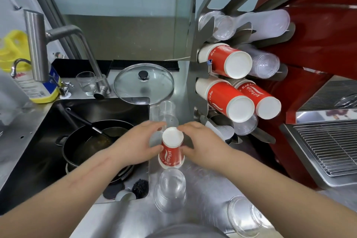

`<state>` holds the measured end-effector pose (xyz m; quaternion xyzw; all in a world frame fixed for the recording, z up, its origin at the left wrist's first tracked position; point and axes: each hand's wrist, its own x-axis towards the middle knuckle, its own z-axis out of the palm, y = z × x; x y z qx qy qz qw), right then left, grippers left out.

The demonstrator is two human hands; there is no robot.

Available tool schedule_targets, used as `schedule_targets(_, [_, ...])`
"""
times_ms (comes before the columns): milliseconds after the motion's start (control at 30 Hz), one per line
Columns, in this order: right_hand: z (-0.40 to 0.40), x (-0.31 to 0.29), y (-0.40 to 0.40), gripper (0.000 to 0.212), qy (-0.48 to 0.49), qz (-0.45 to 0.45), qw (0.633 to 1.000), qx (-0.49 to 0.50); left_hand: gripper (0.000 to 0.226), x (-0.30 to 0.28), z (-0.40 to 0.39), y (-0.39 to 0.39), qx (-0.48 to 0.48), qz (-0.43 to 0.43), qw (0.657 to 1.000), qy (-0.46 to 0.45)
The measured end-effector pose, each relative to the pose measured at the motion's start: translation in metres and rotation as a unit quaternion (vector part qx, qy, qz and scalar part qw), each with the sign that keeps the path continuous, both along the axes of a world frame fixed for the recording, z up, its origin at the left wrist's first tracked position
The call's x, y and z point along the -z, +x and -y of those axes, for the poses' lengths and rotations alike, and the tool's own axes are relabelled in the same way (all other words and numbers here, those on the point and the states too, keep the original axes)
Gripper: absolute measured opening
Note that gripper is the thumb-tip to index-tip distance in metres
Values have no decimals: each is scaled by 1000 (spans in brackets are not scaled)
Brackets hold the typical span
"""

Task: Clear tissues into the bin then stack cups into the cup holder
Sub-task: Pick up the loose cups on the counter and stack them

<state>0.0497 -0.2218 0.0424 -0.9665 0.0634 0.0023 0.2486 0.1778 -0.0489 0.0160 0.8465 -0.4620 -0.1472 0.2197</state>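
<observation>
Red paper cup (171,149) upside down, white base up; fingers of both hands grasping it.

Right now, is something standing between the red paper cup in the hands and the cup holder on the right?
Nothing visible blocks it. Both hands grip the red cup; the counter toward the cup holder is bare.

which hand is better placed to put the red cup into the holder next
Probably the right hand. Both hands grip the upside-down red cup, but the cup holder with its red stacks stands on the right side, so the right hand has the shorter path; the left hand would have to cross over.
</observation>
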Motion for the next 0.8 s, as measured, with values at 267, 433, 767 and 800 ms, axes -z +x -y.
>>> schedule_targets(267, [42,-50,-45,45,-90,-157,979,-98,48,-72,26,-35,175,42,981,67])
schedule_targets(433, [86,-61,-95,46,-86,-222,970,-43,44,-73,65,-78,283,51,953,93])
schedule_targets(767, [102,28,-221,67,77,-177,974,118,73,-13,102,-163,296,-54,951,71])
schedule_targets(800, [99,39,-229,69,98,-170,971,135,76,-7,105,-168,289,-61,952,75])
